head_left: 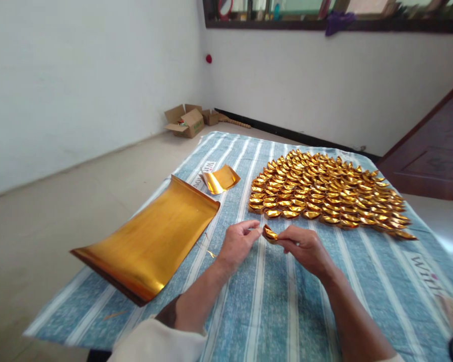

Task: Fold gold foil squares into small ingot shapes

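Gold foil covers a small folded paper ingot (270, 235) with pointed ends, which is raised over the striped cloth. My right hand (305, 248) pinches its right end between thumb and fingers. Beside its left end is my left hand (238, 245), its thumb and index tips slightly apart and nothing visible between them; whether they touch the ingot I cannot tell. Just beyond both hands, many finished paper ingots (324, 188) stand packed in rows. To the left lies a large stack of gold foil sheets (151, 234) with curled edges, and a smaller curved piece of foil (222, 179) sits behind it.
A blue and white striped cloth (249, 311) covers the table. Small foil scraps (211, 254) lie near my left forearm. On the floor beyond are an open cardboard box (186, 122) and a smaller box (210, 117). A dark red door (434, 146) stands at right.
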A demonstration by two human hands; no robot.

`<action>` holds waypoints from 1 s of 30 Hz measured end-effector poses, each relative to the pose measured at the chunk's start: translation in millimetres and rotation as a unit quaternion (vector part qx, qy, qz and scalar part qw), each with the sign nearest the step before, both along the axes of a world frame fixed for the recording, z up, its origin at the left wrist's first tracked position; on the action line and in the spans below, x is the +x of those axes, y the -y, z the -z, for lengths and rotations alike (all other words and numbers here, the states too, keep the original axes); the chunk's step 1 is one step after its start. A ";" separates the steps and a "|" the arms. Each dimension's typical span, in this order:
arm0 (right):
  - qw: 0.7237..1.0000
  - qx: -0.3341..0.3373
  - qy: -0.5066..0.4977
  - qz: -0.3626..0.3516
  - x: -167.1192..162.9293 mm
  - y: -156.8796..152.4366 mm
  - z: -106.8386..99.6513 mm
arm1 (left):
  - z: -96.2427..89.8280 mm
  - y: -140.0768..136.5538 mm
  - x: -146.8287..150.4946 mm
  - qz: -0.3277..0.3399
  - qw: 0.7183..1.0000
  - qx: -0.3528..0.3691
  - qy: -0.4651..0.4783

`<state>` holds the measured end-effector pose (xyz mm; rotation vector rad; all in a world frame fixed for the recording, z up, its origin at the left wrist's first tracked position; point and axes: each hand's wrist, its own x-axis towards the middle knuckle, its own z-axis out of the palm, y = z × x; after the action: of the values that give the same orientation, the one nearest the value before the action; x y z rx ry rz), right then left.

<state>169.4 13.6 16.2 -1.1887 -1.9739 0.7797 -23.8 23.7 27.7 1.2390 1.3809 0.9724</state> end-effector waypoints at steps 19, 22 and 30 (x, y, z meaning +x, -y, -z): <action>0.988 0.027 0.151 -0.026 2.9 -2.3 4.1 | 24.1 -6.8 17.9 0.025 1.000 -0.002 -0.011; 0.988 0.010 0.155 -0.025 2.5 -1.3 2.6 | 24.4 -6.9 19.4 0.016 1.000 -0.008 -0.004; 0.989 0.011 0.145 -0.019 2.1 -2.8 6.8 | 31.1 -8.5 22.0 -0.012 1.000 -0.015 -0.007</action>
<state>171.5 16.4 9.4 -1.3159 -2.2400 0.6280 -1.9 32.2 -3.3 1.2110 1.4189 0.9583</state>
